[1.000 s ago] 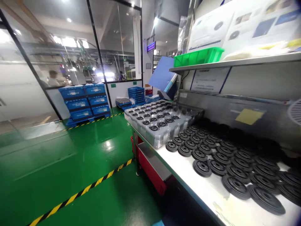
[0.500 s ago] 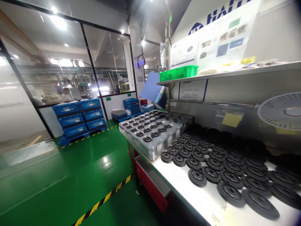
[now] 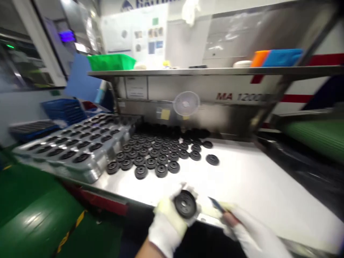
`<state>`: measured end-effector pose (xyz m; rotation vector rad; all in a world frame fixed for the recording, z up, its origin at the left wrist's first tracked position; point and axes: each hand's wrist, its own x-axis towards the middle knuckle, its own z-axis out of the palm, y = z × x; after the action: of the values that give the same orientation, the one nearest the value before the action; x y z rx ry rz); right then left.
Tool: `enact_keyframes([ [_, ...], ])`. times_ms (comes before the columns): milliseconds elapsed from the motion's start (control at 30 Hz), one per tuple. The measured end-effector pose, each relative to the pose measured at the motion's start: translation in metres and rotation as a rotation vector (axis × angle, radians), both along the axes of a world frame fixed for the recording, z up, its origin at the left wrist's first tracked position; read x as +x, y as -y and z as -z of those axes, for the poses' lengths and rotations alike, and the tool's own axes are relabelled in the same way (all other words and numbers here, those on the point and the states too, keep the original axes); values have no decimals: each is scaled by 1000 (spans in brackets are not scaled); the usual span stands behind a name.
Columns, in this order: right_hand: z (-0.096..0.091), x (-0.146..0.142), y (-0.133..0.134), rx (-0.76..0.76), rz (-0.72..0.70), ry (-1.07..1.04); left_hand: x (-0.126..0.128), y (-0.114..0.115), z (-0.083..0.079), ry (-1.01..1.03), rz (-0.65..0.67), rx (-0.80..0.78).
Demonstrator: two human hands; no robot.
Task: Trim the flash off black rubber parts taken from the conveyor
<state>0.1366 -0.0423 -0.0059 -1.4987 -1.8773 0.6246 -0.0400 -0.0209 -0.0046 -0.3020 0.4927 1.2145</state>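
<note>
My left hand, in a white glove, is closed around a black round disc part at the near edge of the white worktable. My right hand, also gloved, is blurred beside it and pinches a thin blue-tipped tool that points toward the disc. Several more black discs lie in rows on the table beyond my hands. One disc lies apart on the right.
A stack of clear trays filled with discs stands at the table's left end. A small white fan sits at the back. The shelf above bears a green bin and blue and orange items. Green floor lies on the left.
The view has swung right from the floor and the table's left end to the table's middle. Both gloved hands, the held disc and the tool have come into view.
</note>
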Motion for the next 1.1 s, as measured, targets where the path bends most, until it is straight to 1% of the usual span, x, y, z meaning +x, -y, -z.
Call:
enact_keyframes([
  [33, -3, 1, 4, -56, -25, 19, -2, 0, -3, -68, -9, 22],
  [100, -6, -5, 9, -123, -94, 54, -4, 3, -10, -120, 14, 128],
  [167, -6, -14, 11, -99, -101, 89, -2, 7, -15, -143, 32, 192],
  [233, -5, -22, 12, -61, -70, 112, 3, 9, -18, -222, 6, 202],
  [300, -2, -28, 12, -62, -67, 107, 8, 8, -18, -328, -26, 208],
  [367, -1, -30, 11, -71, -84, 84, 12, 5, -16, -379, -33, 229],
  [467, -1, -31, 11, -64, -81, 65, 12, 4, -12, -376, -45, 247],
  [600, -2, -30, 9, -44, -83, 77, 11, 9, -11, -362, -85, 272],
  [667, -2, -31, 8, -34, -76, 91, 12, 11, -10, -392, -92, 310],
  [767, 0, -35, 9, 18, -35, 142, 13, 14, -5, -564, -145, 444],
  [867, 3, -40, 10, 67, 18, 207, 12, 17, 4, -870, -189, 590],
  [933, 6, -43, 11, 74, 35, 232, 11, 19, 8, -1056, -200, 640],
  [967, 7, -45, 12, 74, 39, 237, 11, 19, 9, -1121, -212, 635],
  [1033, 9, -48, 14, 78, 41, 234, 11, 19, 8, -1132, -239, 575],
  [1100, 12, -52, 17, 84, 50, 226, 14, 18, 6, -990, -261, 476],
])
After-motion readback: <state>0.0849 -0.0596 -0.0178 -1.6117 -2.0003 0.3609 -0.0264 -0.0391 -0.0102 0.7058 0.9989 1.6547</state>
